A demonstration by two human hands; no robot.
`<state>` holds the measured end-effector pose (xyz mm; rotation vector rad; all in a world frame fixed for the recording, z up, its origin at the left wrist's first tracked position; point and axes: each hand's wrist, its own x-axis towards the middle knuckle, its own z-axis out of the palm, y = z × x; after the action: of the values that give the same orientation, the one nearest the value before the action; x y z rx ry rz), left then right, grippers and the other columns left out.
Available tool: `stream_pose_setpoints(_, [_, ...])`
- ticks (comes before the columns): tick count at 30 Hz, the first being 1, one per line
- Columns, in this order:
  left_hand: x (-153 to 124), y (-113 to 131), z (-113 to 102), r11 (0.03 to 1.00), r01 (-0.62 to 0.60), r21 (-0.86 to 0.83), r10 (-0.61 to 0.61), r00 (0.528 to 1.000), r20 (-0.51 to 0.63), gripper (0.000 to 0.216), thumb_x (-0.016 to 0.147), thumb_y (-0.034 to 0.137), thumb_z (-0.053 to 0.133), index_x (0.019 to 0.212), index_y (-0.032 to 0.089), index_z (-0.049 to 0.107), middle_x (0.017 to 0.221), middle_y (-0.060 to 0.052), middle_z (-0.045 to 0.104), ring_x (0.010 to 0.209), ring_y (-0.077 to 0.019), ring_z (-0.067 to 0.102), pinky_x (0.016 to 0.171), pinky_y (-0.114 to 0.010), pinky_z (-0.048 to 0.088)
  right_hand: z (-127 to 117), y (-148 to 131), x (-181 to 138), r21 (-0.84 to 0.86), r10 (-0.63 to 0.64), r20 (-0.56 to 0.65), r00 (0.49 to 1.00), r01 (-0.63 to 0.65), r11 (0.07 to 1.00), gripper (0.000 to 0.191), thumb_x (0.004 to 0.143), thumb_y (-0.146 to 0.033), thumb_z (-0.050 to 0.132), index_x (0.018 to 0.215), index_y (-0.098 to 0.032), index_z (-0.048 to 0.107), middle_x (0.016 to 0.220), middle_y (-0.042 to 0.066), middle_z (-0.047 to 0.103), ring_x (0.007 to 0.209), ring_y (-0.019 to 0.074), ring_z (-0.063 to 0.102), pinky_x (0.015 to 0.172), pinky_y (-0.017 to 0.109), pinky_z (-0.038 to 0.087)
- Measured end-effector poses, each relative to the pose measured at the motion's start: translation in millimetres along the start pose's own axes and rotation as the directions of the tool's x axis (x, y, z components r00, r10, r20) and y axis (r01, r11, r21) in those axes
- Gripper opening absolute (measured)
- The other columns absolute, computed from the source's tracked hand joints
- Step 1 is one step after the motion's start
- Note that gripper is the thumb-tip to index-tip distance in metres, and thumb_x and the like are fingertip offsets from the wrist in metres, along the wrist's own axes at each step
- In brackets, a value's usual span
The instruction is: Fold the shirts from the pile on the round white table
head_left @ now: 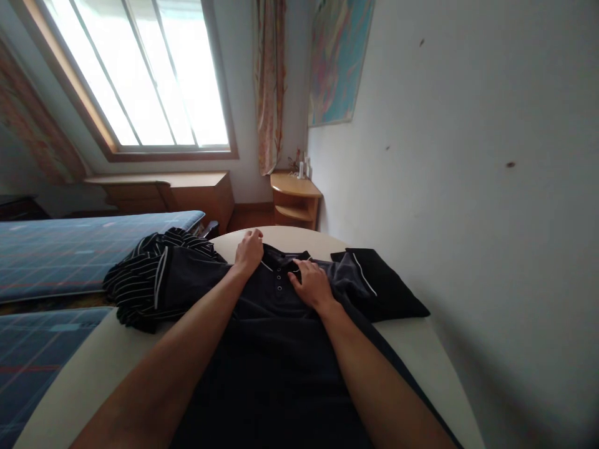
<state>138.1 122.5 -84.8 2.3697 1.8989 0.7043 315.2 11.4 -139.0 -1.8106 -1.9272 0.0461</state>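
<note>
A dark polo shirt [276, 330] lies spread front up, its collar at the far end and its sleeves out to both sides. White trim edges the collar and cuffs, and several buttons run down the placket. My left hand [249, 251] is at the left side of the collar, fingers curled in on the fabric there; its fingertips are partly hidden. My right hand [311, 284] rests on the shirt just right of the placket, below the collar, with thumb and fingers apart.
A pale round-edged table [407, 337] carries the shirt. Black striped clothing [135, 280] is bunched under the left sleeve; folded black cloth [393, 287] lies by the right one. Blue plaid mattresses [93, 243] adjoin on the left, a white wall [468, 218] on the right.
</note>
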Motion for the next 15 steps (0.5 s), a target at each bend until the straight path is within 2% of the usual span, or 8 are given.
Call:
stream_pose_setpoints(2, [-6,0,8,1.000,0.013,0.002,-0.013,0.999,0.034,0.030,0.097,0.022,0.038,0.122,0.020,0.054,0.124,-0.014,0.059,0.100,-0.0256,0.066,0.084,-0.035,0.049,4,2,0,0.009,-0.026,0.056,0.998,0.026,1.000,0.052,0.099,-0.046,0.043,0.144,-0.020,0.047,0.143,0.010,0.054,0.132,0.0238,0.045,0.112,0.040,0.027])
stream_pose_setpoints(4, [-14,-1,14,1.000,0.009,0.007,-0.009,0.997,0.071,0.032,0.095,0.022,0.041,0.124,0.019,0.054,0.127,-0.014,0.058,0.102,-0.0264,0.066,0.085,-0.035,0.049,7,3,1,0.002,-0.035,0.061,0.998,0.035,0.999,0.054,0.098,-0.046,0.043,0.145,-0.019,0.045,0.148,0.009,0.049,0.139,0.0236,0.038,0.117,0.040,0.022])
stream_pose_setpoints(7, [-31,0,19,1.000,-0.017,0.022,0.015,0.994,0.106,0.036,0.094,0.025,0.044,0.128,0.017,0.053,0.134,-0.016,0.055,0.116,-0.0288,0.060,0.092,-0.036,0.048,7,2,1,-0.032,0.022,0.044,0.999,-0.020,0.999,0.059,0.097,-0.049,0.043,0.147,-0.016,0.045,0.154,0.012,0.041,0.145,0.0262,0.029,0.118,0.041,0.020])
stream_pose_setpoints(10, [-54,6,21,0.998,-0.043,0.047,0.037,0.992,0.117,0.045,0.093,0.030,0.048,0.135,0.013,0.048,0.145,-0.020,0.045,0.130,-0.0333,0.049,0.102,-0.042,0.042,8,2,0,-0.044,0.058,0.109,0.992,-0.053,0.998,0.063,0.095,-0.052,0.046,0.148,-0.017,0.043,0.156,0.013,0.038,0.146,0.0283,0.028,0.119,0.046,0.017])
stream_pose_setpoints(15, [-95,25,26,0.991,-0.105,0.083,0.088,0.977,0.195,0.062,0.093,0.040,0.049,0.146,0.010,0.040,0.156,-0.023,0.032,0.141,-0.0377,0.035,0.112,-0.049,0.031,10,6,1,0.000,-0.041,0.200,0.979,0.042,0.999,0.058,0.096,-0.045,0.046,0.147,-0.018,0.044,0.157,0.010,0.037,0.148,0.0251,0.025,0.121,0.049,0.010])
